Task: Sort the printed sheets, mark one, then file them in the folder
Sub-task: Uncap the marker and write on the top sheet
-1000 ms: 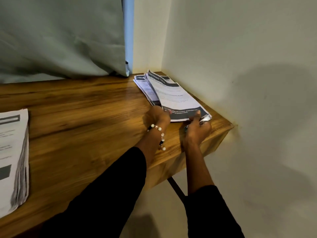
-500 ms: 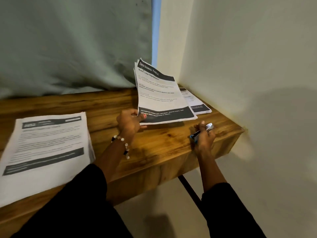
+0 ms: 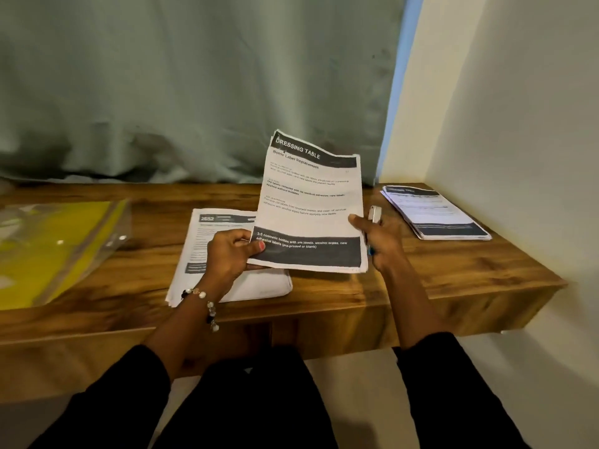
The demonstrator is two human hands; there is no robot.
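My left hand [image 3: 231,254] pinches the lower left corner of a small bundle of printed sheets [image 3: 311,205] headed "DRESSING TABLE", held tilted up above the desk. My right hand [image 3: 379,236] touches the bundle's right edge with its thumb while gripping a pen [image 3: 374,217] with a silver cap. Under the left hand lies a thick stack of printed sheets [image 3: 210,254]. A second, thinner stack [image 3: 434,212] lies at the desk's right end by the wall. A clear folder with yellow content [image 3: 61,244] lies at the left.
The wooden desk [image 3: 453,273] ends at the right against a white wall [image 3: 518,124]. A grey-green curtain [image 3: 194,85] hangs behind the desk. My dark-clothed legs are below the front edge.
The view has swung left. My left hand carried the bundle from the right-end stack to the desk's middle, above the thick stack. My right hand with the pen came up to the bundle's edge.
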